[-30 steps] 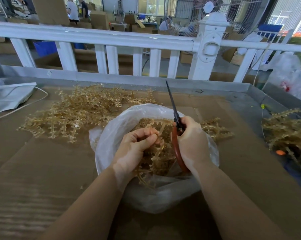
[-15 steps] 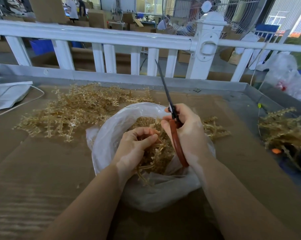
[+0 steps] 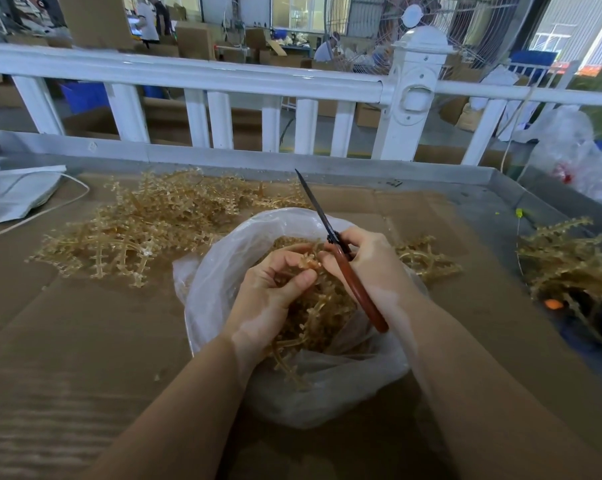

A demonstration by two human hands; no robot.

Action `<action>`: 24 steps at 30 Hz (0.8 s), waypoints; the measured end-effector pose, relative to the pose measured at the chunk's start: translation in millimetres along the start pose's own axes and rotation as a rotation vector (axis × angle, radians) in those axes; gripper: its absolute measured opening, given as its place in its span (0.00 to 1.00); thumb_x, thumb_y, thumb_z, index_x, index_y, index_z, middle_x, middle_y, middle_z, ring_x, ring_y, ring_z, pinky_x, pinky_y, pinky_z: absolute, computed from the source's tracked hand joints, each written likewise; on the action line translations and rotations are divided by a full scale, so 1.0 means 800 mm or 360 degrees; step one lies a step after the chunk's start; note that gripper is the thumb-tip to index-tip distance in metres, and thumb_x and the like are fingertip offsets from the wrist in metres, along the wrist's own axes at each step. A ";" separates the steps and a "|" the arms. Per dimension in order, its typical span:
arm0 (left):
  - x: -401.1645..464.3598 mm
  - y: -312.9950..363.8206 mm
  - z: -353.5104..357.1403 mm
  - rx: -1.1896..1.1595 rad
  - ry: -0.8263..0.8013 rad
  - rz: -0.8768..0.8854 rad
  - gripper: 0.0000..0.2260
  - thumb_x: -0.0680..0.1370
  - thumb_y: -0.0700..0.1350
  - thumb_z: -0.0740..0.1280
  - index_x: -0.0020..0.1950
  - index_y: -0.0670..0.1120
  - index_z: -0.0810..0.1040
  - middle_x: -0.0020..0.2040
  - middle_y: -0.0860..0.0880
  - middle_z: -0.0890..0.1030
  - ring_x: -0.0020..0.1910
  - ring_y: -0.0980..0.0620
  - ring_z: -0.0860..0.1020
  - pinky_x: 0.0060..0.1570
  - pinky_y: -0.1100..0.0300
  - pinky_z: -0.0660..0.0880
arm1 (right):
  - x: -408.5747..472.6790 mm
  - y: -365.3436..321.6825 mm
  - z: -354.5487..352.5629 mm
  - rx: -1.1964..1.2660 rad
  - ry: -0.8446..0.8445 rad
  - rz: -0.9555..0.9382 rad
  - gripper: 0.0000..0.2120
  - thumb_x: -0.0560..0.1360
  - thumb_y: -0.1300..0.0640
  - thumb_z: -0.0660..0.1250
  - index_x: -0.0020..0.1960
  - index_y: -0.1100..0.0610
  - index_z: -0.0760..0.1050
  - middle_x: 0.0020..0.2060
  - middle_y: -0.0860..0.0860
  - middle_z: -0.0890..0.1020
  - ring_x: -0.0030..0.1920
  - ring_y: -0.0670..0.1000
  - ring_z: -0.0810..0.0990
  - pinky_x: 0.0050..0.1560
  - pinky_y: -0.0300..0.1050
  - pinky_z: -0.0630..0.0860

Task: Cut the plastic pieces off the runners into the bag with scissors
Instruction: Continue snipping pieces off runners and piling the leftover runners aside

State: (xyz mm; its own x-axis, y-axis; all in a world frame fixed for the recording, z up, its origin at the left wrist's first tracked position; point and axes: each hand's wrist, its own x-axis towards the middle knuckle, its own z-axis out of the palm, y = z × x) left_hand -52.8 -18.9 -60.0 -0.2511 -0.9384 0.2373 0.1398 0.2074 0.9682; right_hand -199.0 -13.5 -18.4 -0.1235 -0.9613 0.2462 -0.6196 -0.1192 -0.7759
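Runner (image 3: pixel 303 306) half hidden by left hand (image 3: pixel 268 299), in bag (image 3: pixel 220 292)

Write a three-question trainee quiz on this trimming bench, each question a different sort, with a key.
1. True or false: the scissors point away from the person.
2. Which hand grips the scissors? A. left hand B. right hand
3. Fill in: both hands work over the open plastic ____.

Key: 1 true. 2 B. 3 bag; the left hand holds a runner over it, and a pile of runners lies on the cardboard to its left.
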 end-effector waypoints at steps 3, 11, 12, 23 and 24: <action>0.000 -0.002 -0.002 -0.0020 -0.0022 -0.0053 0.03 0.73 0.45 0.69 0.40 0.52 0.80 0.49 0.54 0.83 0.53 0.54 0.80 0.59 0.49 0.73 | -0.004 0.001 0.000 -0.0032 0.0036 -0.0032 0.03 0.74 0.55 0.70 0.46 0.53 0.78 0.35 0.43 0.80 0.36 0.39 0.78 0.33 0.25 0.69; 0.002 -0.006 -0.006 -0.0359 -0.0193 -0.0176 0.02 0.72 0.45 0.68 0.44 0.52 0.80 0.49 0.43 0.82 0.52 0.44 0.80 0.54 0.47 0.76 | -0.007 -0.002 -0.001 0.0048 -0.0030 -0.0011 0.06 0.74 0.53 0.70 0.47 0.55 0.80 0.36 0.47 0.82 0.38 0.44 0.81 0.36 0.32 0.75; 0.003 -0.007 -0.007 -0.0365 -0.0207 -0.0180 0.02 0.72 0.45 0.68 0.44 0.52 0.80 0.48 0.44 0.83 0.50 0.45 0.80 0.52 0.49 0.77 | -0.007 -0.002 -0.001 0.0047 -0.0039 -0.0005 0.06 0.74 0.53 0.70 0.47 0.55 0.80 0.37 0.47 0.82 0.38 0.45 0.81 0.38 0.33 0.76; 0.007 -0.009 -0.001 -0.0419 0.0206 -0.0254 0.15 0.76 0.36 0.65 0.33 0.50 0.79 0.33 0.51 0.81 0.32 0.57 0.78 0.35 0.64 0.76 | -0.039 0.004 -0.019 -0.0455 0.0067 -0.0220 0.07 0.74 0.52 0.67 0.52 0.47 0.77 0.44 0.46 0.82 0.49 0.50 0.79 0.51 0.51 0.77; 0.007 -0.008 -0.001 -0.0471 0.0193 -0.0287 0.15 0.76 0.36 0.65 0.33 0.49 0.80 0.33 0.51 0.80 0.32 0.56 0.78 0.35 0.63 0.76 | -0.043 0.006 -0.021 -0.0505 0.0080 -0.0249 0.09 0.74 0.53 0.68 0.54 0.48 0.78 0.46 0.47 0.82 0.50 0.50 0.79 0.51 0.49 0.77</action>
State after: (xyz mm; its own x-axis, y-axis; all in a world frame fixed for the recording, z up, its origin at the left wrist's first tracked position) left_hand -54.4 -25.6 -65.0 -0.1842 -0.9822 0.0366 0.3790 -0.0366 0.9247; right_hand -210.9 23.6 -20.5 -0.0412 -0.9232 0.3820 -0.8430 -0.1731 -0.5093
